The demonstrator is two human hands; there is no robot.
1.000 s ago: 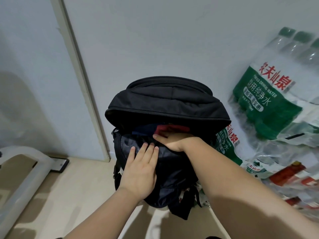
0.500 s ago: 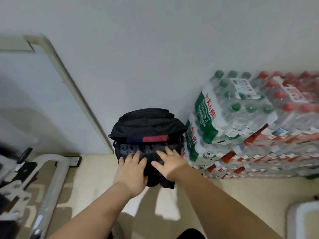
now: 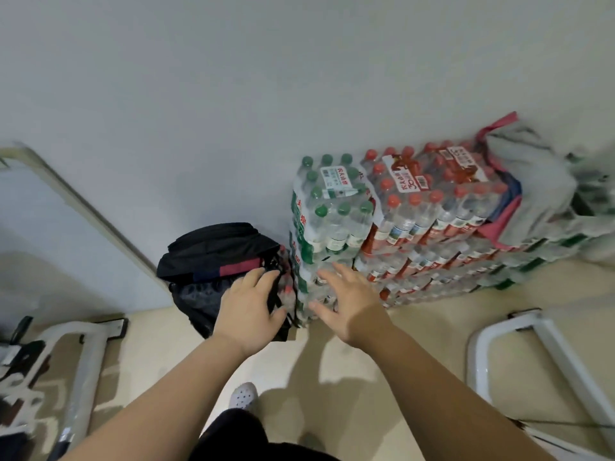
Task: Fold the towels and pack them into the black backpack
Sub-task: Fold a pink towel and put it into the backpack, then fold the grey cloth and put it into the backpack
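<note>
Black backpack (image 3: 213,247) upright on the floor (image 3: 366,377) against the wall (image 3: 233,94), just beside the bottled-water packs (image 3: 332,224), with red and navy towels (image 3: 233,269) showing at its mouth. Left hand (image 3: 248,306) laid flat on the front, gripping nothing; right hand (image 3: 346,301) spread and empty. Steady the front panel, press the folds down evenly, then draw the top closed.

Head-worn — faces down, forward (standing height, seemingly).

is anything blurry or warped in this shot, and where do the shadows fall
Head view: the grey bag at the far right edge smears with motion blur; the wide lens tilts the door frame; soft arm shadows lie on the floor; the black backpack is fairly sharp.
</note>
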